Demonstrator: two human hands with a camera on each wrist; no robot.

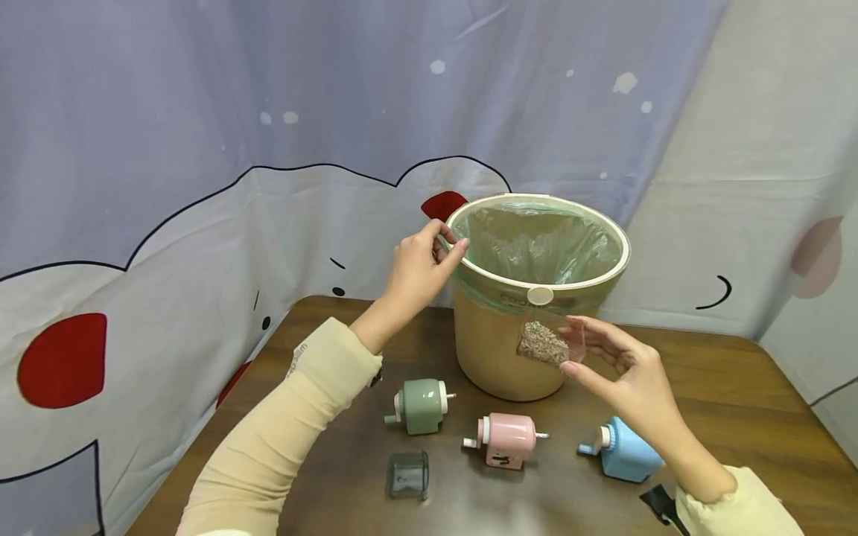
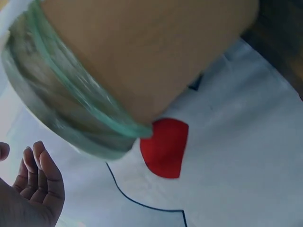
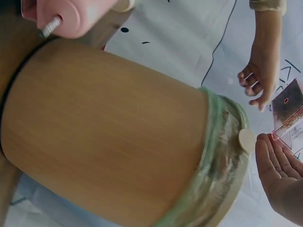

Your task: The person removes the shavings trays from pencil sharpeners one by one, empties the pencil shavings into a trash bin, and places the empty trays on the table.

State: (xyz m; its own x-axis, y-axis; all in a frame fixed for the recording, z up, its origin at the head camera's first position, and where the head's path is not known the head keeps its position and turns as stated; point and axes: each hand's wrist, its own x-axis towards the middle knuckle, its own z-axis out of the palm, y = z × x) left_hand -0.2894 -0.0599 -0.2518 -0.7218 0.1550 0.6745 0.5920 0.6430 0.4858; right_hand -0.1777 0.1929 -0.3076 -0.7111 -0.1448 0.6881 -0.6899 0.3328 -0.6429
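My right hand pinches a clear, pink-tinted shavings drawer between thumb and fingers, in front of the bin's near side. Pencil shavings fill part of it. Beside the left rim of the beige bin is my left hand, its fingers loosely bent around nothing. The left wrist view shows that hand apart from the bin's bagged rim. In the right wrist view, the drawer sits at the fingertips of my right hand. A green plastic bag lines the bin.
Three crank pencil sharpeners stand on the wooden table: green, pink and blue. A dark transparent drawer lies near the green one. Behind the table hangs a printed cloth.
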